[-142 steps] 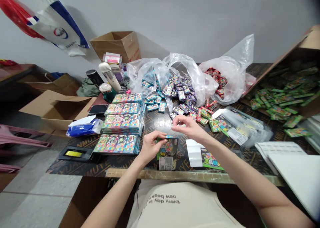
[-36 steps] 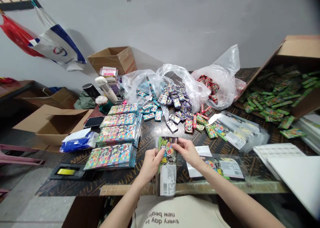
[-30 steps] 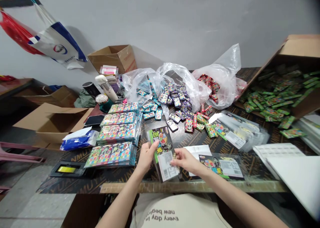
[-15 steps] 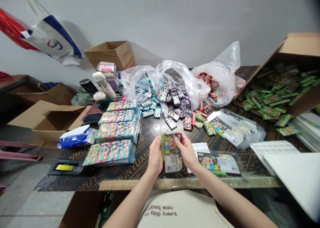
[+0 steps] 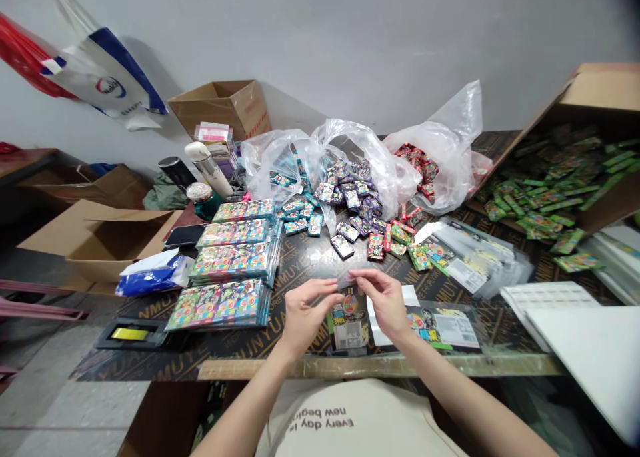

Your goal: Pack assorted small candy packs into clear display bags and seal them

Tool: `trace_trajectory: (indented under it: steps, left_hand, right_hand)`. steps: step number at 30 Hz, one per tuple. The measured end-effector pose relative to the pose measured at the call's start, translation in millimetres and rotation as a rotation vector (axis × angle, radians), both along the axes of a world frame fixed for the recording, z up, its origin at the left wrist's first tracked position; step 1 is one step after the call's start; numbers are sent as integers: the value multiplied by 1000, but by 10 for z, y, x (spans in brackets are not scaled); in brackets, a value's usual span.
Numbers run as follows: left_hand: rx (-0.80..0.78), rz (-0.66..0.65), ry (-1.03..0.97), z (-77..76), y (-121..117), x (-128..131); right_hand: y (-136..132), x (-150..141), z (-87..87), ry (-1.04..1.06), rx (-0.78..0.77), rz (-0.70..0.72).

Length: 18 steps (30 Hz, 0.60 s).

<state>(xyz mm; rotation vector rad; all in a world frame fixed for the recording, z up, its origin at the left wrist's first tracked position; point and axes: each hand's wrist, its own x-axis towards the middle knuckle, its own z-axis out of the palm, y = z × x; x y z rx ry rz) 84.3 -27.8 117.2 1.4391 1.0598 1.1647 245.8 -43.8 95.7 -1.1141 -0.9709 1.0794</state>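
My left hand and my right hand both pinch the top edge of a clear sleeve with a printed card. The sleeve stands near the table's front edge, its lower end on the dark tabletop. A second flat printed sleeve lies just right of my right hand. Several stacks of filled colourful packs lie to the left of my left hand. Small loose packets are scattered on the table beyond my hands.
Clear plastic bags of small packets sit at the back. A tilted cardboard box of green packets is at right. Empty sleeves, white sheets, a tape dispenser, flasks and open boxes surround the work spot.
The sleeve was turned about between both hands. It has come down from a raised hold onto the table, and both hands now pinch its top edge.
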Motion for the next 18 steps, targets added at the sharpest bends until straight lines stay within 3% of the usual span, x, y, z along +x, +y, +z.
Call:
trace_trajectory:
  steps: [3, 8, 11, 15, 18]
  left_hand:
    - [105, -17, 143, 75, 13, -59]
    - [-104, -97, 150, 132, 148, -86]
    - [-107, -165, 182, 175, 190, -78]
    - [152, -178, 303, 197, 110, -55]
    - [424, -198, 407, 160, 14, -45]
  right_hand:
    - [-56, 107, 27, -206, 92, 54]
    - [-67, 168, 160, -288, 5, 137]
    - [-41, 173, 235, -269, -40, 222]
    - [-47, 220, 237, -311, -27, 259]
    - [-101, 296, 193, -422, 90, 253]
